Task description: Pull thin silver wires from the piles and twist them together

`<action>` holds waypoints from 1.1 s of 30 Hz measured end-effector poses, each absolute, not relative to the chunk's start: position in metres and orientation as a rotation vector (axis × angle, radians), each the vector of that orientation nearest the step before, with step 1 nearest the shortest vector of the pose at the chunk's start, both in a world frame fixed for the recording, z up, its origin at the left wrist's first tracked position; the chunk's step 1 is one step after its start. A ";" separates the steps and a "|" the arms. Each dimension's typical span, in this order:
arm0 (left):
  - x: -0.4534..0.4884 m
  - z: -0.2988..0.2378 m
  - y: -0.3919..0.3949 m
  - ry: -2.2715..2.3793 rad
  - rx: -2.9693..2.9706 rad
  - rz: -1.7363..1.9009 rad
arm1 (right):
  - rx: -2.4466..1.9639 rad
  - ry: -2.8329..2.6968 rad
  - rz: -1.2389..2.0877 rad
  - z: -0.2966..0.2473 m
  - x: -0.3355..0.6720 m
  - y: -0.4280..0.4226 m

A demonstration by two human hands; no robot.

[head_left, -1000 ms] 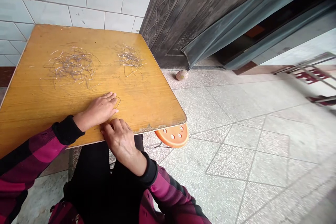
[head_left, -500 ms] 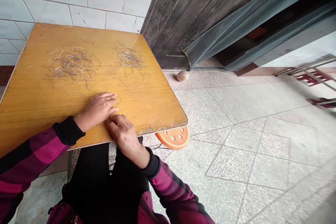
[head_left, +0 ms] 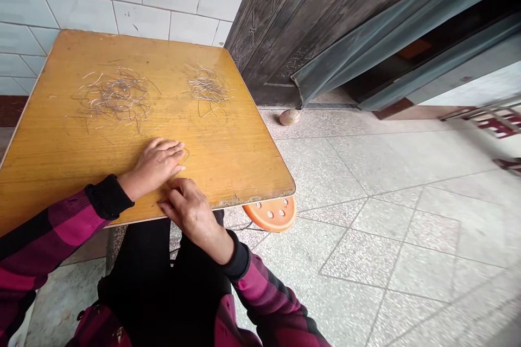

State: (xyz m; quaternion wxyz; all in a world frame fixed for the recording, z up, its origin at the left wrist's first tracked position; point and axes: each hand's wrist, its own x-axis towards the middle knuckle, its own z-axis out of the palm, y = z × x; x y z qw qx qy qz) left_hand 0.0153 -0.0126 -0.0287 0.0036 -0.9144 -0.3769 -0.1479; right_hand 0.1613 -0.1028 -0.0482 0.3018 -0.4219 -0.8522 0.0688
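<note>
Both sets of fingers bear on the yellow wood-veneer tabletop (head_left: 248,152); the left hand (head_left: 153,165) lies flat, fingers pressed together, tips just beside a small loop of fine wire (head_left: 185,157), probably steadying it; the right hand (head_left: 191,211) curls near the table's front edge, fingers bunched, perhaps pinching a strand, too fine to confirm; farther out, well apart from each other, lie a larger pile of wire strands (head_left: 116,98) and a smaller pile of wire strands (head_left: 208,87), likely kept separate; an orange perforated stool (head_left: 273,214) sits beneath the near corner.
</note>
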 end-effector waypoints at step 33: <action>-0.003 -0.018 -0.002 -1.225 -3.148 -0.163 | -0.850 -2.424 0.335 -0.039 0.170 -0.107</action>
